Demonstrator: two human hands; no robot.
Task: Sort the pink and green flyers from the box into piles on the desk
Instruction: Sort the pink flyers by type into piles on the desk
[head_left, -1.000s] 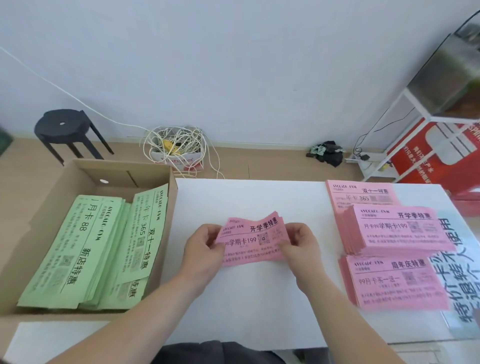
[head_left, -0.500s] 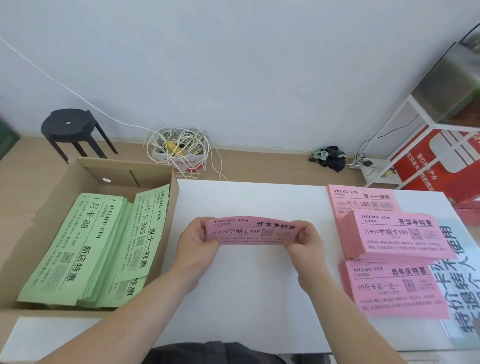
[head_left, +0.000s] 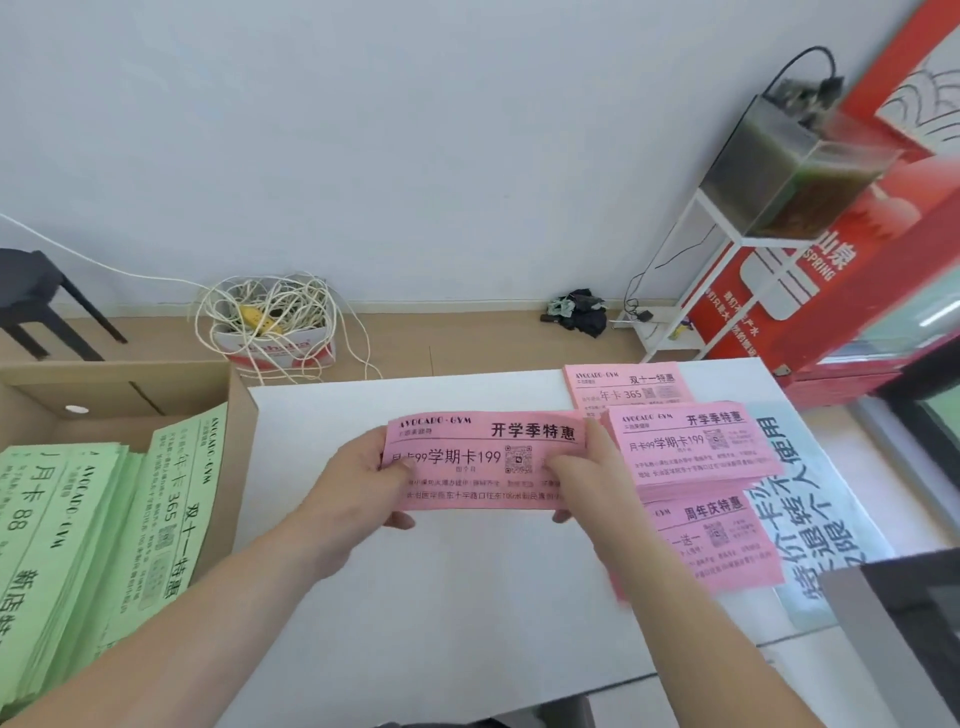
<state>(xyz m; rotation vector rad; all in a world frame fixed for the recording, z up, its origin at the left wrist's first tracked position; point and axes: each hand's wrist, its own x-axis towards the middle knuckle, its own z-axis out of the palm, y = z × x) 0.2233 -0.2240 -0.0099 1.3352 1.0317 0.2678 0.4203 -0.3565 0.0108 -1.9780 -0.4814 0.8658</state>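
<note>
Shot from one wide-angle camera worn on the head, above the near edge of the tabletop (head_left: 467, 613), facing forward and down across it toward the wall (head_left: 415, 156) beyond its far edge. Close in: left hand (head_left: 353, 493) and right hand (head_left: 592, 483) mid-frame over the tabletop, holding pink flyers (head_left: 488, 452), with the cardboard box (head_left: 241, 447) cut off at the frame's edge left of the tabletop.

Left hand (head_left: 356, 488), right hand (head_left: 592, 480) forward, forearms converging, thumbs on top, pinching grip.
</note>
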